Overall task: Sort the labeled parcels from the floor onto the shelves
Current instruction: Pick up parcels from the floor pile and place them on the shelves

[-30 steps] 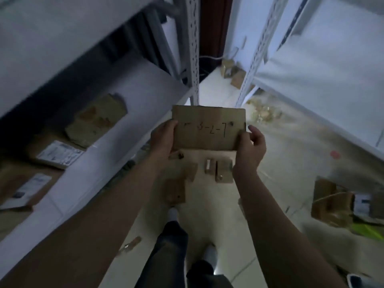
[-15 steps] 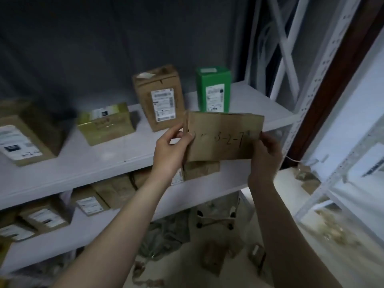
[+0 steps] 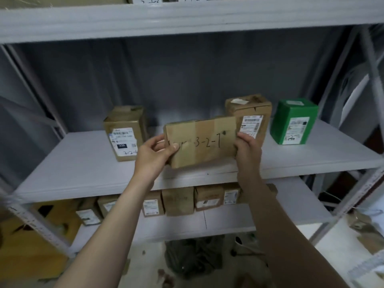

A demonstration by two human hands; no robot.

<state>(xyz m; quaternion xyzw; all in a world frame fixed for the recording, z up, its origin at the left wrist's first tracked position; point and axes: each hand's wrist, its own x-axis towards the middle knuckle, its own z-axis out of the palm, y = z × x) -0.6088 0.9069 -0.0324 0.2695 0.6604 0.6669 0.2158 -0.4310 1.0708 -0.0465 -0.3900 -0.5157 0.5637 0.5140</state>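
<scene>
Cardboard parcel (image 3: 202, 142), flat and hand-marked 3-2-7, held upright over the front of the middle shelf (image 3: 83, 173); whether its lower edge touches the board cannot be told. At its left end the left hand (image 3: 154, 156) pinches it, thumb on the front face. At its right end the right hand (image 3: 248, 148) grips it, fingers curled round the edge. Judged stiff and light, since two end grips carry it; the taped face may be slick, so the short ends are the sound holds. On the middle shelf: a brown box (image 3: 124, 134) toward the left, a taller box (image 3: 252, 115) just behind the parcel's right end, a green box (image 3: 295, 121) at the right. The gap between the two brown ones looks free, though the taller box crowds it. Below the middle shelf, a row of small boxes (image 3: 178, 201); above it, an upper board (image 3: 187, 21).
</scene>
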